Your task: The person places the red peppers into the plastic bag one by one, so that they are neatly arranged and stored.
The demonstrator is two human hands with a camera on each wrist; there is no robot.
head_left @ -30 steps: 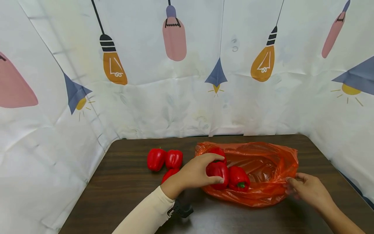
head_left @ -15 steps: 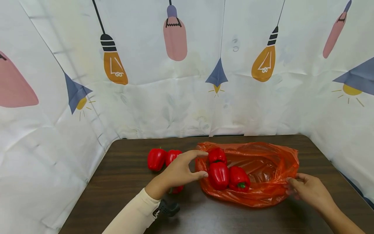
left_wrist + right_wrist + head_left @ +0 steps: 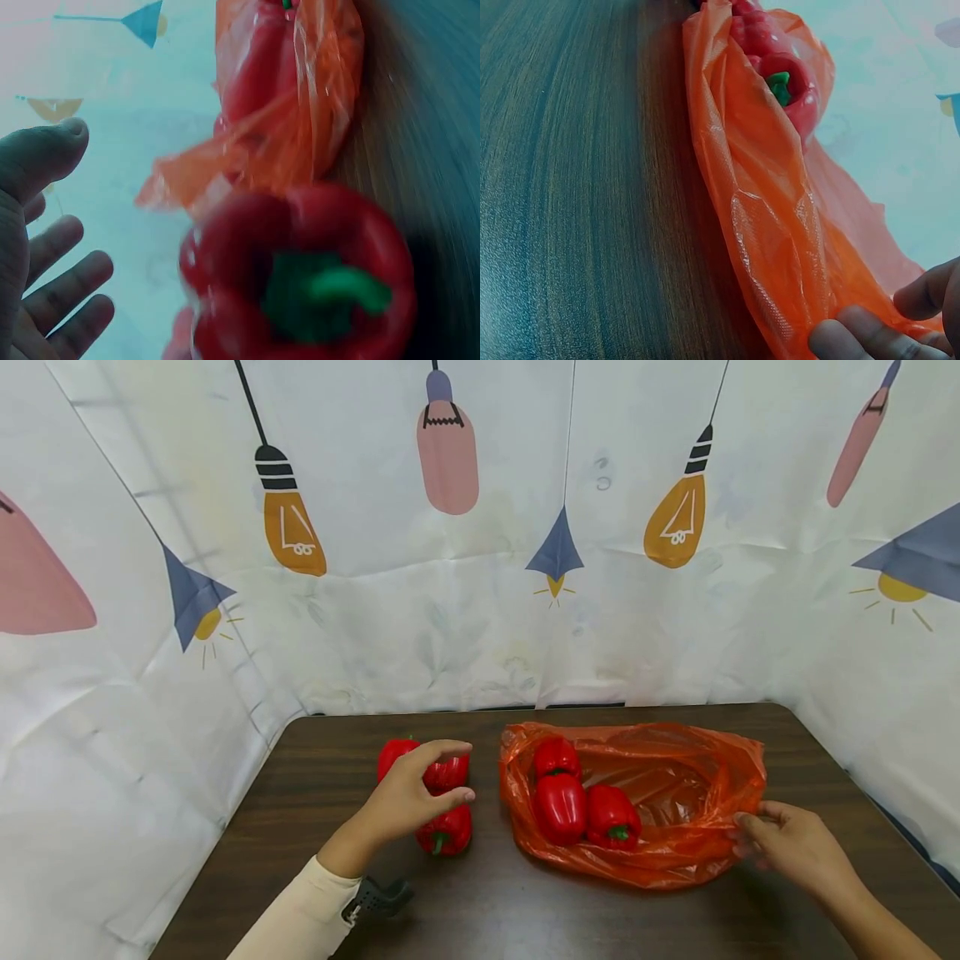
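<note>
My left hand [image 3: 397, 797] is held over the left group of red bell peppers, thumb and fingers spread with nothing between them. Of that group, a front pepper [image 3: 444, 832] points its green stem forward; a second pepper [image 3: 450, 775] and a third pepper [image 3: 393, 753] are partly hidden behind the hand. The left wrist view has one pepper [image 3: 225, 255] close up beside the hand. An orange plastic bag [image 3: 723, 777] lies with its mouth spread, holding three red bell peppers [image 3: 561, 810] at its left side. Thumb and fingers of my right hand [image 3: 798, 847] pinch the bag's right edge.
Everything lies on a dark wood-grain table [image 3: 570, 918]. A white curtain [image 3: 450, 635] printed with lamps and bulbs hangs behind and at the sides. A black strap device [image 3: 378, 897] is worn on the left wrist.
My left hand has let go of the bell pepper in the bag and moved left, back over the peppers on the table. My right hand has stayed at the bag's edge.
</note>
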